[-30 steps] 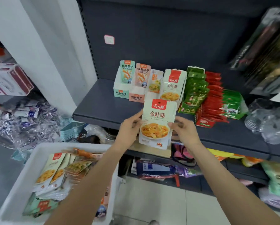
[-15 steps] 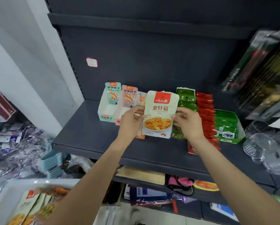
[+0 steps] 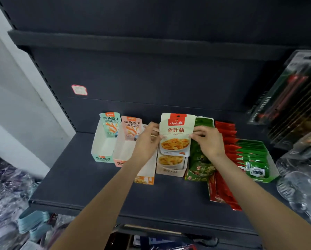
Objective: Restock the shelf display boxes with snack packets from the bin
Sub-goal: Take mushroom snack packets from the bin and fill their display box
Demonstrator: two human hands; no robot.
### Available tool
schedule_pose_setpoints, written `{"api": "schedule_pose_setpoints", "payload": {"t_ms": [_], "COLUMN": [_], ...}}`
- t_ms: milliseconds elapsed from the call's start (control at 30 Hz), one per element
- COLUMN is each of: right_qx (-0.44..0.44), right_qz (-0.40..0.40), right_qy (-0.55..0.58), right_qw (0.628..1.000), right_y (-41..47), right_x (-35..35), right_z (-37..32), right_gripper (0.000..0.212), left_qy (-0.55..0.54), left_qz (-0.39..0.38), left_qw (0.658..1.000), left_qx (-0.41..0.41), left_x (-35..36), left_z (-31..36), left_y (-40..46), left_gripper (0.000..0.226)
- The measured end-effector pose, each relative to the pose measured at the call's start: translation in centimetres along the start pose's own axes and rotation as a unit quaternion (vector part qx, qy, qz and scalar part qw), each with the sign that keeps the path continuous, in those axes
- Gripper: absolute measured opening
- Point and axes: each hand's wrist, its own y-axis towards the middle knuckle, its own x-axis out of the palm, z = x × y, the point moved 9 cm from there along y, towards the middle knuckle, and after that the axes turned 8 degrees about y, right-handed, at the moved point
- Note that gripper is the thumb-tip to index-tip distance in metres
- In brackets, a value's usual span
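On the dark shelf (image 3: pixel 82 181), head view, both hands are pinching one cream packet (image 3: pixel 175 135) with a red top label and a noodle-like picture, held upright right above the beige display box (image 3: pixel 170 170). The left hand (image 3: pixel 147 141) has its fingers curled on the packet's left edge, the right hand (image 3: pixel 208 141) grips the right edge, so they're apart with the packet between them. That box already has another packet of the same kind standing in it, just below the held one. To the left sit a teal box (image 3: pixel 104 150) and a pink box (image 3: pixel 125 152), each with a packet or two at the back, plus an orange box (image 3: pixel 144 179) partly hidden by the left arm. To the right: a green box (image 3: pixel 199 170), a row of red packets (image 3: pixel 225 159), then a green tray (image 3: pixel 254 159). Blurry clear plastic (image 3: pixel 299 188) sits far right.
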Motion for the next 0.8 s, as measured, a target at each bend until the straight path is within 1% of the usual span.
{"api": "schedule_pose_setpoints", "payload": {"t_ms": [133,300,367,433,533,600,800], "right_qx": [-0.012,-0.028,-0.03,-0.031,-0.035,-0.032,-0.029], "right_qz": [-0.026,-0.022,-0.025,-0.041,-0.065,-0.07,-0.045], "right_qy": [-0.016,0.071,0.078,0.063,0.041,0.042,0.036], "right_qw": [0.999,0.997,0.996,0.997,0.996,0.996,0.998], "right_y": [1.0,1.6,1.8,2.0,2.1,2.3,2.6], "right_x": [0.8,0.8,0.8,1.0,1.5,1.6,1.3], "right_z": [0.2,-0.1,-0.2,-0.2,0.0,0.1,0.4], "right_gripper": [0.017,0.019,0.014,0.011,0.013,0.014,0.012], "left_qy": [0.035,0.07,0.08,0.066,0.043,0.058,0.1], "left_qz": [0.009,-0.006,-0.008,0.005,0.023,0.019,-0.009], "left_qw": [0.999,0.996,0.996,0.997,0.999,0.998,0.995], "left_qx": [-0.03,-0.049,-0.044,-0.029,-0.002,0.009,0.015], "left_x": [0.0,-0.1,-0.5,-1.0,-1.6,-1.4,-0.2], "left_z": [-0.7,-1.0,-0.9,-0.7,0.2,0.5,0.2], "left_y": [0.8,1.3,1.5,1.6,1.8,2.1,2.7], "left_gripper": [0.032,0.04,0.037,0.026,0.02,0.015,0.018]}}
